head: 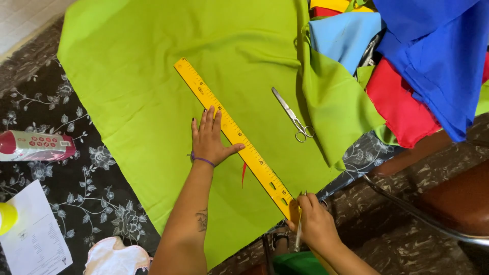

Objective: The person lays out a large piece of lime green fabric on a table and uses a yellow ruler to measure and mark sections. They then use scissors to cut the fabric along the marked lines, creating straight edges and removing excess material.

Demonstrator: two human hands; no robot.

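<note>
head view: left hand [209,142] lies flat, fingers spread, pressing the yellow ruler [237,137] onto the green cloth [153,86] spread over a dark floral counter [76,198]. right hand [316,224] is closed around a thin marker [298,231], tip at the ruler's near end by the cloth edge. a short red mark [244,173] shows beside the ruler; no full line visible, so marking looks barely begun, cloth uncut. scissors [294,116] lie loose on the cloth, well apart from both hands. coloured fabric pile [423,66] sits to the right, paper [35,239] at the left edge.
</note>
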